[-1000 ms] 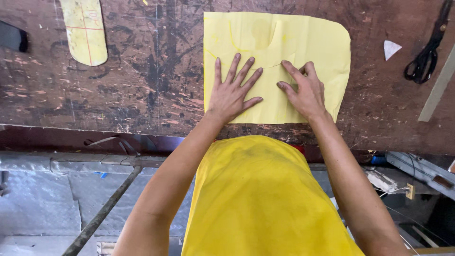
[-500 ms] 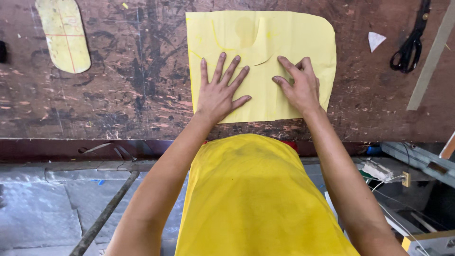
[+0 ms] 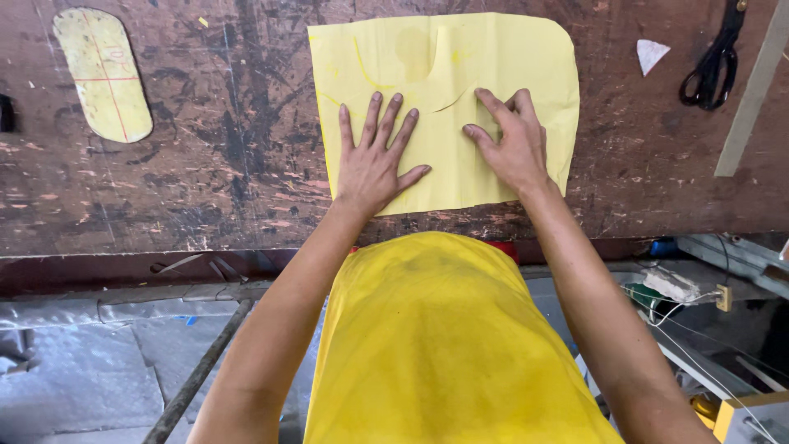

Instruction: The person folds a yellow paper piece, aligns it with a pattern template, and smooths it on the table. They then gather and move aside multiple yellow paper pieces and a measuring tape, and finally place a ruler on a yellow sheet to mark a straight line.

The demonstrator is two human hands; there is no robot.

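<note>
A yellow sheet point(image 3: 501, 49) with rounded far corner and drawn curved lines lies flat on a worn dark wooden table point(image 3: 230, 189). My left hand point(image 3: 374, 160) rests palm down on the sheet's near left part, fingers spread. My right hand point(image 3: 511, 144) presses on the sheet to the right of it, fingers bent, fingertips on a curved cut line near the middle. Neither hand holds anything.
An oval yellowish template point(image 3: 103, 72) with red lines lies at the far left. Black scissors point(image 3: 711, 62) and a small white triangular scrap point(image 3: 652, 54) sit at the far right, beside a pale wooden strip point(image 3: 752, 94). Below the table edge are metal bars and wires.
The view has shifted so the sheet and hands sit further left in frame. My right hand's fingers have curled a little on the sheet; the left hand stays spread flat.
</note>
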